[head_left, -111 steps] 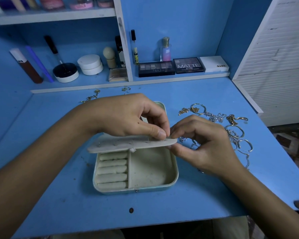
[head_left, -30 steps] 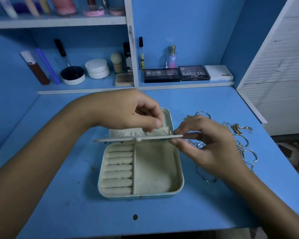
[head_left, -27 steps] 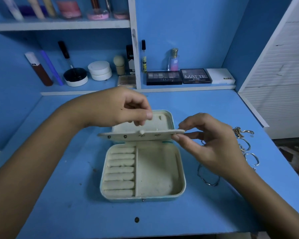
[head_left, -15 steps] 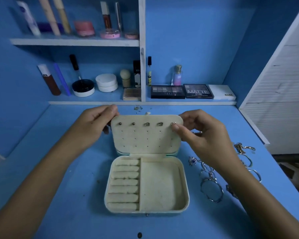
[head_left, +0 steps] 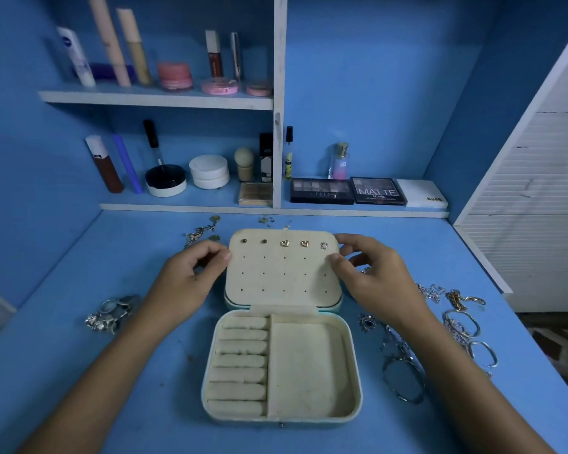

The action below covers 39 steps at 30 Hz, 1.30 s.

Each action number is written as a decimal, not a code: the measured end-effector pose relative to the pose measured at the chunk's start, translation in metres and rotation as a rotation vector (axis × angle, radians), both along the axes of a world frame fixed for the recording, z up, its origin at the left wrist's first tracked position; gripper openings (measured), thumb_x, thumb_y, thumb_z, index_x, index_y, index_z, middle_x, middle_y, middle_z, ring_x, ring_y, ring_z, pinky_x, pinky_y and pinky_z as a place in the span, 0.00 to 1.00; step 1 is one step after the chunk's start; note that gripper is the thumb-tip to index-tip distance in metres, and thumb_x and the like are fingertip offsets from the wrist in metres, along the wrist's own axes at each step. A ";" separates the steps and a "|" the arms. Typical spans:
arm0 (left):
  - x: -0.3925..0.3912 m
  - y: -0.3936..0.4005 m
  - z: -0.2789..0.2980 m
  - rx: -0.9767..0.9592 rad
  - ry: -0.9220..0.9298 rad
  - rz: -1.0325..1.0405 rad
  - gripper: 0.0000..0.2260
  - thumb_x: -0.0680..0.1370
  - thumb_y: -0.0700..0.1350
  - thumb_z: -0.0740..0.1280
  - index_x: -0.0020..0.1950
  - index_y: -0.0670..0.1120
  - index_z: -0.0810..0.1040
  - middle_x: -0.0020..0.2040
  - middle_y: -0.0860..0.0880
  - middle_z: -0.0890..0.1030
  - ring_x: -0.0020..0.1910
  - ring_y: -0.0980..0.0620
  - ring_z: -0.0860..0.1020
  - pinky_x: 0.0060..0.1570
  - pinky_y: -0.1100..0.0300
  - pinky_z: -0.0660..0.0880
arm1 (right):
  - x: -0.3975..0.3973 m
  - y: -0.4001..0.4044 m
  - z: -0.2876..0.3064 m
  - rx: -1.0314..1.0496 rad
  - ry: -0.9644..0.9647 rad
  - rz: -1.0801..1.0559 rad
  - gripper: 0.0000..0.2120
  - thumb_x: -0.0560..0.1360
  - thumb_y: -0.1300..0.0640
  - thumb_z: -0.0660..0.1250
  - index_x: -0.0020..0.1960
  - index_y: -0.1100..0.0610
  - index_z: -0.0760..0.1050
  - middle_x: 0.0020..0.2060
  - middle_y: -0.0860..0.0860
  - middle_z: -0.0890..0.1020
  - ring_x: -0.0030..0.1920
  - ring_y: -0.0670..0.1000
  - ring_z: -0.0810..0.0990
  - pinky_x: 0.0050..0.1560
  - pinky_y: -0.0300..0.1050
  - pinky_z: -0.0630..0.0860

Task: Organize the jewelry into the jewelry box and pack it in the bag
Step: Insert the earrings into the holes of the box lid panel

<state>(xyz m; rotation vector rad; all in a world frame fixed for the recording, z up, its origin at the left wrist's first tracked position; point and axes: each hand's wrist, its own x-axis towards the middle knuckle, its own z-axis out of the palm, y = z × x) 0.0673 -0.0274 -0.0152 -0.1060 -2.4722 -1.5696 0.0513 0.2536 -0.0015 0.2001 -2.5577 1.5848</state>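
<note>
The cream jewelry box (head_left: 354, 371) lies open in the middle of the blue table, with ring rolls on its left and an empty compartment on its right. Its earring panel (head_left: 282, 280) lies back over the lid and carries several stud earrings (head_left: 284, 244) in its top row. My left hand (head_left: 184, 283) pinches the panel's left edge. Gripping the right edge is my right hand (head_left: 374, 280), thumb on the panel's face. Loose bracelets (head_left: 404, 381) and chains (head_left: 463, 319) lie to the right, and a heap of rings (head_left: 112, 314) to the left. No bag is in view.
Small gold pieces (head_left: 200, 232) lie behind the box, and a dark-stoned ring (head_left: 367, 322) lies by my right wrist. Shelves at the back hold cosmetics and eyeshadow palettes (head_left: 322, 191). A white louvred panel (head_left: 538, 208) bounds the table on the right.
The earring panel was swung up from level over the box and laid back onto the lid. Both hands moved from its front edge to its two sides.
</note>
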 end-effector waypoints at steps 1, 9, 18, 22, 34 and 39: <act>0.000 0.000 -0.003 -0.001 -0.002 0.013 0.06 0.81 0.45 0.66 0.45 0.52 0.80 0.43 0.58 0.81 0.43 0.60 0.77 0.45 0.73 0.69 | 0.001 -0.001 -0.001 0.012 -0.014 0.005 0.10 0.77 0.53 0.69 0.56 0.41 0.80 0.45 0.41 0.80 0.42 0.42 0.80 0.40 0.33 0.72; 0.003 0.002 -0.012 -0.120 0.039 0.023 0.05 0.79 0.46 0.68 0.51 0.56 0.80 0.50 0.59 0.79 0.50 0.58 0.78 0.49 0.71 0.72 | 0.004 -0.003 -0.002 0.038 -0.067 0.021 0.12 0.77 0.55 0.68 0.49 0.35 0.76 0.48 0.38 0.82 0.43 0.39 0.80 0.43 0.36 0.76; 0.007 0.002 -0.014 -0.200 0.048 0.033 0.06 0.79 0.48 0.67 0.55 0.52 0.81 0.51 0.58 0.79 0.51 0.57 0.78 0.53 0.58 0.76 | 0.000 -0.001 -0.004 0.092 -0.117 0.022 0.08 0.78 0.52 0.69 0.51 0.38 0.79 0.46 0.44 0.82 0.36 0.40 0.79 0.39 0.34 0.71; 0.007 0.001 -0.014 -0.215 0.051 0.031 0.06 0.80 0.47 0.67 0.56 0.52 0.81 0.51 0.59 0.79 0.51 0.57 0.78 0.53 0.56 0.76 | -0.002 0.001 -0.003 0.122 -0.129 0.034 0.06 0.78 0.52 0.68 0.54 0.44 0.81 0.41 0.42 0.82 0.31 0.35 0.77 0.31 0.28 0.68; 0.006 0.000 -0.011 -0.227 0.005 0.028 0.09 0.80 0.51 0.66 0.57 0.53 0.81 0.52 0.61 0.78 0.53 0.61 0.77 0.52 0.62 0.74 | -0.045 -0.041 0.027 0.293 0.276 0.123 0.06 0.76 0.58 0.71 0.51 0.51 0.84 0.40 0.35 0.79 0.39 0.36 0.79 0.40 0.27 0.72; 0.006 0.000 -0.012 -0.216 0.003 0.021 0.08 0.80 0.52 0.67 0.57 0.53 0.80 0.52 0.61 0.78 0.53 0.61 0.77 0.50 0.64 0.73 | -0.084 -0.076 0.033 0.369 0.300 0.368 0.05 0.77 0.57 0.71 0.51 0.51 0.85 0.44 0.43 0.84 0.44 0.43 0.80 0.42 0.27 0.71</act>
